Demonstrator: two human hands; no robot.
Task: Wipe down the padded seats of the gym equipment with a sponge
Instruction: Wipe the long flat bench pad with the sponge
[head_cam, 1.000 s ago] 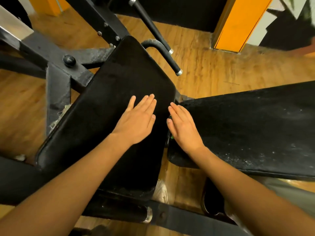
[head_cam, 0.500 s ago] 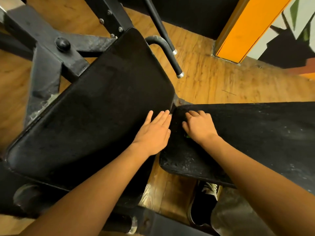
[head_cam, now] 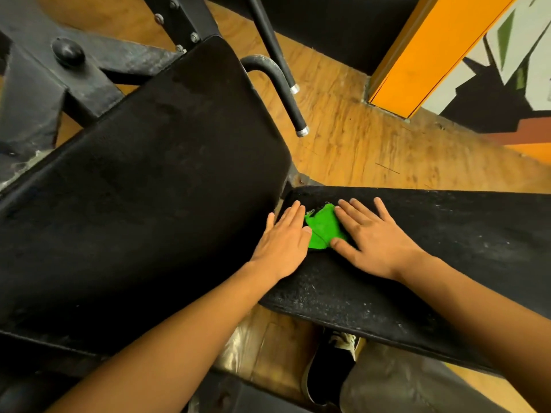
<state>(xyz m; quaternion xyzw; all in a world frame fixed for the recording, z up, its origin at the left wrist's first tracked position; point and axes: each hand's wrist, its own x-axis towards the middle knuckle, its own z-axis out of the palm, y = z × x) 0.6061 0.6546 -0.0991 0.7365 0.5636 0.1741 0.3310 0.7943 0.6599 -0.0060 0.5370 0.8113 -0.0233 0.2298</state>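
- A bright green, crumpled soft sponge (head_cam: 323,229) lies on the near-left end of a flat black padded bench seat (head_cam: 447,251), just right of the picture's centre.
- The right hand (head_cam: 377,236) lies flat at the sponge's three o'clock. Its fingers are straight and spread, with forefinger and thumb touching the sponge's edge. It grips nothing.
- The left hand (head_cam: 283,238) lies flat at the sponge's nine o'clock, fingers straight and together, its edge against the sponge. It holds nothing either.
- The bench seat runs off toward three o'clock and is flecked with pale dust.
- A larger, tilted black padded backrest (head_cam: 149,189) fills the nine o'clock side, with a narrow gap between the two pads.
- A worn black metal frame (head_cam: 38,84) stands at ten o'clock, and a curved black handle bar (head_cam: 280,93) at twelve.
- A wooden plank floor (head_cam: 357,138) lies beyond, with an orange pillar (head_cam: 432,46) at one o'clock.
- Risk: the sponge is ungripped and close to the gap. A push toward nine o'clock could drop it to the floor.
- Risk: a flat palm may slide off it and smear the dust instead of lifting it.
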